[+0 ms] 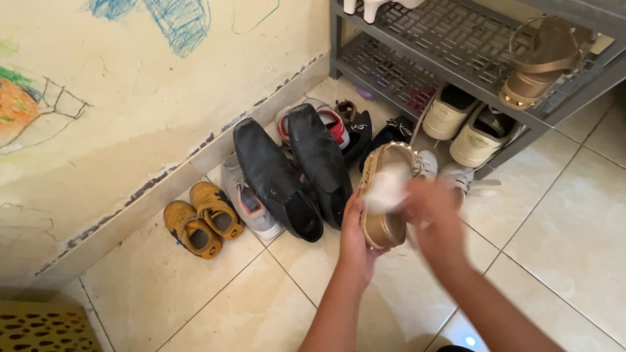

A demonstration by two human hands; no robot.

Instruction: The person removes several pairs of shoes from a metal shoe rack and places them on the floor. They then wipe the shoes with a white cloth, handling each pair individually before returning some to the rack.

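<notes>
Above the cream tiled floor (574, 234), the left hand (355, 238) grips a gold studded platform sandal (385, 195) by its heel while the blurred right hand (433, 212) presses a white cloth (386, 186) against it; a loose grip could drop it onto the black leather shoes (293, 173).

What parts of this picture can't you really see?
- Right hand: blurred by motion, so its fingers and grip on the white cloth are unclear.
- Gold sandal: its middle is hidden behind the cloth and the left hand.
- Red and white shoe: mostly covered by the black shoes.
- Shoe rack: top cut off by the picture's edge.
</notes>
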